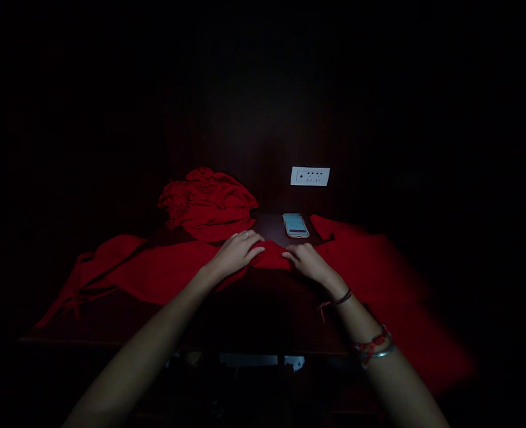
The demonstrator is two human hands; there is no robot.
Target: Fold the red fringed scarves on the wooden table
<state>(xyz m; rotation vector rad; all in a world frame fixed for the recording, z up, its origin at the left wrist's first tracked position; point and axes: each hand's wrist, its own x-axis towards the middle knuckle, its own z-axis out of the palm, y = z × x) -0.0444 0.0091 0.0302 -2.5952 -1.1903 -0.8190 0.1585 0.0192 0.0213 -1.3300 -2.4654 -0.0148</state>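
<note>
A long red cloth [271,255] lies across the dark table, narrowed and bunched in the middle between my two hands. My left hand [236,252], with a ring on one finger, is closed on its narrow part, thumb toward the right. A short way to the right, my right hand [306,260] grips the same cloth with curled fingers; some fingertips are hidden. Left of my hands the cloth spreads out and ends in loose strips [73,291]. On the right it widens and hangs past the table's front edge.
A heap of crumpled red fabric [209,202] sits at the back left. Behind my hands lies a phone [296,226] with a lit screen. A white socket plate [309,176] is on the wall above. The table's front edge [289,352] runs below my forearms; the surroundings are very dark.
</note>
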